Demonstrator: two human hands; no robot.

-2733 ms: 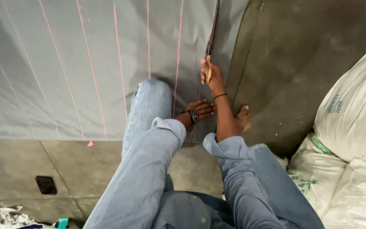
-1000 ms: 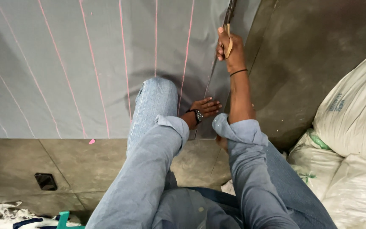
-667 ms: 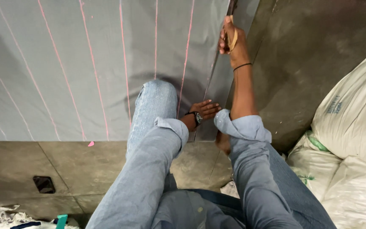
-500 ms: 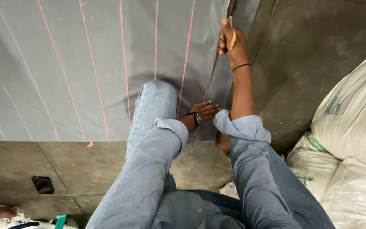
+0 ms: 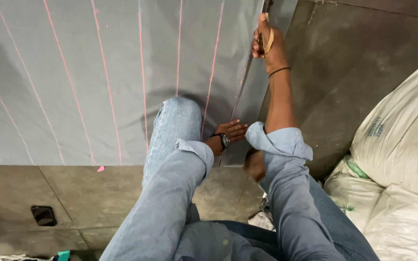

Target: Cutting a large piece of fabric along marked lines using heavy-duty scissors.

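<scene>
- Nearest the camera: both arms in rolled light-blue denim sleeves [image 5: 279, 145] and a raised denim knee [image 5: 177, 121].
- Left hand [image 5: 231, 131]: open, fingers spread, pressed flat on the grey fabric [image 5: 73, 72] just beside the cut line; a dark wristwatch [image 5: 225, 140] sits on the wrist.
- Grey fabric: spread over the concrete floor [image 5: 88, 198], marked with pink chalk lines [image 5: 213, 63] running away from the person.
- Right hand [image 5: 268, 44]: extended far forward, fingers closed through the handles of scissors [image 5: 266, 29]; blades lie at the fabric's right edge, tip out of frame.
- Right side: white woven sacks [image 5: 402, 140] stacked on the floor.
- Lower left: small dark phone [image 5: 43, 215] on the floor.
</scene>
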